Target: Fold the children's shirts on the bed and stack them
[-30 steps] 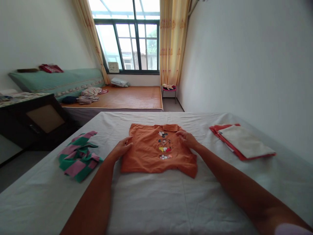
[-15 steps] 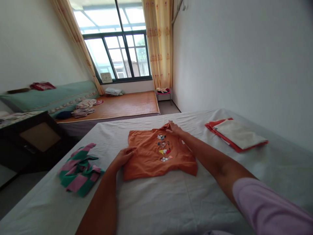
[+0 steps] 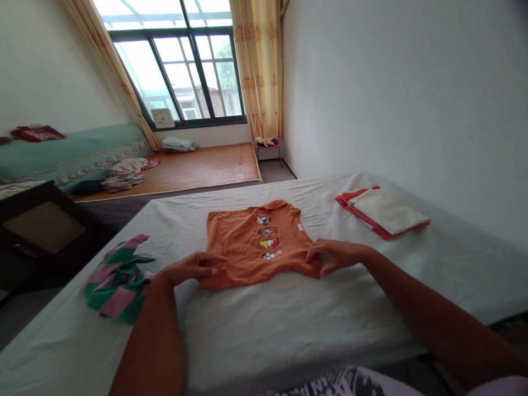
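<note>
An orange T-shirt [image 3: 239,247] with a column of cartoon figures lies spread on the white-sheeted bed, its neckline facing right. At the hem's near corner, my left hand [image 3: 192,268] rests on the cloth, fingers stretched out and thumb apart. My right hand [image 3: 336,254] touches the near sleeve, with a gap between its thumb and fingers. Left of the T-shirt is a crumpled green and pink checked garment [image 3: 119,283], partly behind my left forearm. A folded cream garment [image 3: 390,210] lies on a folded red one [image 3: 345,197] to the right.
The white sheet [image 3: 264,324] covers the bed under the clothes. Beyond it stands a second bed with a brown mat [image 3: 206,165] and several clothes [image 3: 126,175]. A dark cabinet [image 3: 37,220] stands at left, a small pink stool [image 3: 268,146] by the far wall.
My right hand has moved from the far side of the neckline to the near sleeve. My left hand stays by the hem, its thumb now farther from its fingers. The view has shifted slightly.
</note>
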Tool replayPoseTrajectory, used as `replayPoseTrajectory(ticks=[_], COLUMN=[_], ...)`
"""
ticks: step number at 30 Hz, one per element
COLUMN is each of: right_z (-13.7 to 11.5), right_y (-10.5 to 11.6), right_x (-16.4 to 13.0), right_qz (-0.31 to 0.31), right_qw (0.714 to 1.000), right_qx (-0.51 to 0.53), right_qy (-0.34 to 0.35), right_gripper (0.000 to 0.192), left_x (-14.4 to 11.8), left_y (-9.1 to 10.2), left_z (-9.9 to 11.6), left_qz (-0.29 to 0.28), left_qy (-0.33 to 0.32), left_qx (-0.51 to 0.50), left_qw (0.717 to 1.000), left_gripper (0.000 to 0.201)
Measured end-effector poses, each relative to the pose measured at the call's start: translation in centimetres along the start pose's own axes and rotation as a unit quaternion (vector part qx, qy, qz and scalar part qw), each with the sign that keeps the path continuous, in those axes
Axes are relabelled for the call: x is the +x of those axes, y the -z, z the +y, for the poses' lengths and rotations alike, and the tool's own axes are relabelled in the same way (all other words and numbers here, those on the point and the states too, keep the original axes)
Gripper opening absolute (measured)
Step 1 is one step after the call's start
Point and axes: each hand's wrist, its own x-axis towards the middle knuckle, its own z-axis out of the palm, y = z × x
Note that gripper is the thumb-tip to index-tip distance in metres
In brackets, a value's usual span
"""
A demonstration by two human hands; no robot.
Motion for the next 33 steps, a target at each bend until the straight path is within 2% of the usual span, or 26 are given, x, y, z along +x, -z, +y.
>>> replayPoseTrajectory(ticks=[2, 3, 7, 9, 11, 13, 15, 18, 20, 21, 23, 25, 27, 30, 31, 33], right_z=[-0.2, -0.2, 0.4, 0.7, 1.0, 1.2, 1.3, 1.2, 1.5, 1.8, 2.7, 3.9, 5.1, 6.5, 6.9, 7.3], right_y=[-0.5, -0.8, -1.8, -1.6, -1.2, -0.9, -0.7, -0.4, 0.0, 0.2, 0.5, 0.4, -0.2, -1.5, -1.9, -2.3], right_x=[-1.1, -1.2, -0.5, -0.2, -0.3, -0.6, -0.7, 0.2, 1.8, 2.7, 4.9, 6.7, 7.8, 7.9, 7.6, 6.9], right_qz=[0.016, 0.030, 0.120, 0.187, 0.228, 0.209, 0.155, 0.121, 0.139, 0.168, 0.253, 0.328, 0.370, 0.392, 0.388, 0.353], right_qw=[1.000, 1.000, 0.993, 0.982, 0.973, 0.977, 0.987, 0.992, 0.988, 0.981, 0.951, 0.916, 0.894, 0.875, 0.874, 0.891], right_qx=[-0.001, 0.001, -0.001, 0.009, 0.030, 0.040, 0.034, 0.032, 0.069, 0.098, 0.150, 0.170, 0.170, 0.183, 0.190, 0.202], right_qy=[0.011, 0.008, -0.002, 0.001, 0.000, -0.013, -0.020, 0.006, 0.001, -0.024, -0.098, -0.157, -0.187, -0.219, -0.221, -0.202], right_gripper=[0.049, 0.049, 0.023, 0.022, 0.027, 0.029, 0.027, 0.026, 0.029, 0.030, 0.030, 0.027, 0.026, 0.037, 0.045, 0.064], left_x=[0.0, -0.1, -0.5, -0.8, -1.0, -1.1, -1.2, -0.9, -0.3, 0.1, 1.1, 2.2, 3.0, 3.8, 4.0, 4.4], left_y=[0.2, 0.4, 1.2, 1.5, 1.7, 1.7, 1.6, 1.5, 1.5, 1.4, 1.3, 1.1, 1.1, 1.3, 1.3, 1.4], left_z=[-0.3, -0.4, -1.2, -1.4, -1.5, -1.5, -1.5, -1.6, -1.8, -1.8, -1.8, -2.0, -2.3, -3.1, -3.2, -3.4], left_qz=[-0.017, -0.019, 0.024, 0.048, 0.050, 0.031, 0.005, 0.005, 0.047, 0.084, 0.169, 0.231, 0.278, 0.385, 0.416, 0.434], left_qy=[-0.006, -0.010, -0.030, -0.042, -0.042, -0.028, -0.006, 0.008, -0.005, -0.017, -0.028, -0.006, 0.019, 0.007, 0.000, -0.015], left_qx=[0.008, 0.005, -0.032, -0.041, -0.033, -0.017, -0.010, -0.051, -0.126, -0.173, -0.258, -0.300, -0.283, -0.175, -0.130, -0.033], left_qw=[1.000, 1.000, 0.999, 0.997, 0.997, 0.999, 1.000, 0.999, 0.991, 0.981, 0.951, 0.925, 0.918, 0.906, 0.900, 0.900], left_gripper=[0.044, 0.043, 0.039, 0.035, 0.032, 0.031, 0.030, 0.027, 0.025, 0.025, 0.026, 0.028, 0.034, 0.045, 0.049, 0.053])
